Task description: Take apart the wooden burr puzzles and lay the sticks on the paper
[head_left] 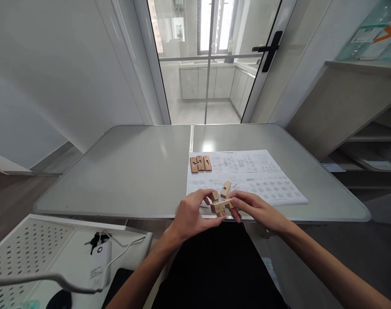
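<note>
Both my hands meet at the near edge of the grey table [134, 171], closed round a partly joined cluster of notched wooden puzzle pieces [220, 203]. My left hand [192, 212] pinches the cluster from the left and below. From the right, my right hand [255, 207] grips it with thumb and fingers. One wooden piece [226, 189] sticks up and away from the cluster over the printed instruction sheet [253, 171]. Three more notched wooden pieces [200, 163] lie side by side at the sheet's far left corner.
A white perforated stand [28, 253] at lower left carries a white power bank [100, 262] with a cable and dark keys [94, 241]. Shelving [369, 128] stands to the right. A glass door [211, 60] is beyond the table.
</note>
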Demonstrator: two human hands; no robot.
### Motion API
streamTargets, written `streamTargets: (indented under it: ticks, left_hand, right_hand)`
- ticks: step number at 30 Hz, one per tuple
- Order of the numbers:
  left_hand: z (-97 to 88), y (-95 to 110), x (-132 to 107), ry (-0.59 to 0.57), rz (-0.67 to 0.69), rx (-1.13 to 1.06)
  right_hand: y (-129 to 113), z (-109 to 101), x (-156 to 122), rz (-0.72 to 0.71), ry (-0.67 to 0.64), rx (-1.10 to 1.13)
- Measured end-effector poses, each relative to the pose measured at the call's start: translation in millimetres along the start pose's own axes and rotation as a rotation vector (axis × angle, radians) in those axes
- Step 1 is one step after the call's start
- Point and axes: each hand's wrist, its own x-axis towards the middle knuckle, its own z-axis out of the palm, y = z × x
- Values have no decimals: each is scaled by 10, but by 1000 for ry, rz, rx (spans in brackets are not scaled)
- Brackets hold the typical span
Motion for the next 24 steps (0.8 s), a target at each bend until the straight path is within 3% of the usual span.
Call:
streamTargets:
  ticks: [4,12,19,24]
  left_hand:
    - [3,-105,81,17,-53,65]
    - [46,-236,280,-28,-34,182]
    - [125,-368,465,-99,-85,218]
    - [132,-417,560,-166,-117,198]
  right_hand:
    - [-18,-91,-69,-13,11,-37]
    - [125,-423,-30,26,292,-287]
    - [386,-639,84,177,332,-258]
    - [484,-679,255,256,311,-468]
